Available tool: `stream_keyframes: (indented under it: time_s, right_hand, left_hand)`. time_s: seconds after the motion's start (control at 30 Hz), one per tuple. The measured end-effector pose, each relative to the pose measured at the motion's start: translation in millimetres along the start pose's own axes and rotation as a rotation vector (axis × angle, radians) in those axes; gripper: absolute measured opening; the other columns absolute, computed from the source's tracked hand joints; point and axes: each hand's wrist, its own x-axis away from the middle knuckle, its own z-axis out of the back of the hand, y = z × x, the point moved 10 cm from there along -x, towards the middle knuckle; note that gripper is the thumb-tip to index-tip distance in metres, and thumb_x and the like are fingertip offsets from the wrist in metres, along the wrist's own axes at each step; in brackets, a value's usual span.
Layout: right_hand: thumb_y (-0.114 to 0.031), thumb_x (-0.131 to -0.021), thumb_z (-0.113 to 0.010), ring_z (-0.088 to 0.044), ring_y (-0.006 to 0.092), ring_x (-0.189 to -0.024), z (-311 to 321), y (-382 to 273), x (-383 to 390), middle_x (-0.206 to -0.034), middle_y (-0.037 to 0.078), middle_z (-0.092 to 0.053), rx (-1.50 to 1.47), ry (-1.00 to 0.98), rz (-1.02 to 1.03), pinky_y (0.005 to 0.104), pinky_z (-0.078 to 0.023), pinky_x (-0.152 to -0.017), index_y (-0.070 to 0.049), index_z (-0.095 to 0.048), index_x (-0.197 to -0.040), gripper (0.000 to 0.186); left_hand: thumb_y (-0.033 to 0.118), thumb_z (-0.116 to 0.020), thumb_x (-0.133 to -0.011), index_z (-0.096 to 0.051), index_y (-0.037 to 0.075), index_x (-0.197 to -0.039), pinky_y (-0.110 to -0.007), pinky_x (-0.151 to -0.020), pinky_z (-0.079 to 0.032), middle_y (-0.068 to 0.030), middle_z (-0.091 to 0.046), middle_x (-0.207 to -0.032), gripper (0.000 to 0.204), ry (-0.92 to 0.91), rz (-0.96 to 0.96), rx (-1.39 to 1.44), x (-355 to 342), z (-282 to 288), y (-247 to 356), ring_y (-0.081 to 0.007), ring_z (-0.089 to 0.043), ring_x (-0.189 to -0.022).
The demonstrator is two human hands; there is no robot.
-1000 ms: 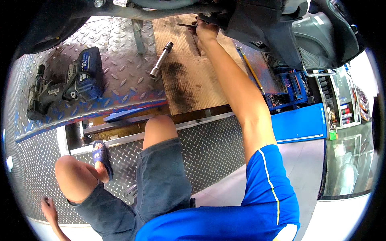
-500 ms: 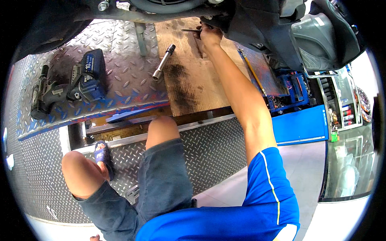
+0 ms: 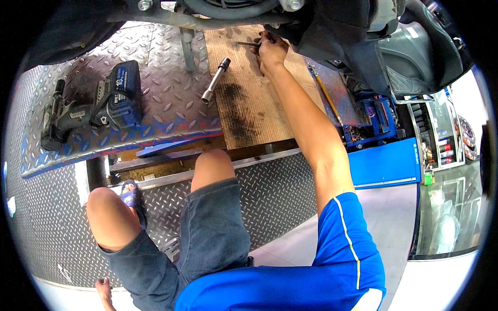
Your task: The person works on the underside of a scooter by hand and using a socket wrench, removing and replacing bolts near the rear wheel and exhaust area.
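At the top centre, my right hand (image 3: 273, 51) is closed beneath the dark underside of a motorcycle (image 3: 327, 26). A thin dark rod (image 3: 245, 43) sticks out to the left from its fingers; its other end is hidden in the grip, so its kind is unclear. Below that hand lies a stained cardboard sheet (image 3: 264, 114). On the sheet's left edge rests a chrome socket extension (image 3: 216, 82) with a dark socket at its far end. My left hand (image 3: 104, 290) hangs low at the left, beside my thigh, small in view, fingers loosely curled and apart with nothing visible between them.
A cordless impact wrench (image 3: 78, 114) with a blue battery lies on the diamond-plate platform (image 3: 166, 98). A yellow-handled tool (image 3: 326, 96) lies right of the cardboard. Beyond it stand a blue tool tray (image 3: 381, 116) and a blue panel (image 3: 384, 163). A metal stand leg (image 3: 187, 49) reaches down.
My right hand has come slightly down and away from the motorcycle's underside, still holding the rod. My left hand has risen further into view at lower left. The view has shifted a little.
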Motion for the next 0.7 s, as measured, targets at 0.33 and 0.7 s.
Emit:
stream_keyframes:
  time_s: [0.33, 0.7]
  right_hand:
    - [-0.011, -0.103, -0.062, -0.065, 0.02, -0.068, 5, -15, -1, -0.1, 0.012, -0.067, 0.042, 0.039, 0.107, 0.033, -0.056, -0.05, 0.002, -0.061, -0.105, 0.014]
    - [-0.008, -0.104, -0.058, -0.064, 0.0209, -0.067, -6, 17, -27, -0.094, 0.012, -0.066, 0.006, -0.027, 0.105, 0.0343, -0.056, -0.049, 0.003, -0.06, -0.105, 0.011]
  left_hand:
    - [0.031, -0.061, -0.1, -0.057, -0.001, -0.106, -0.035, -0.033, -0.032, -0.0113, -0.057, -0.057, 0.033, -0.083, 0.228, -0.048, 11, -21, -39, -0.018, -0.045, -0.038]
    - [0.032, -0.061, -0.101, -0.054, 0.0, -0.107, -0.034, -0.032, -0.03, -0.0123, -0.058, -0.058, 0.033, -0.063, 0.249, 0.0, 5, -22, -101, -0.0176, -0.042, -0.037]
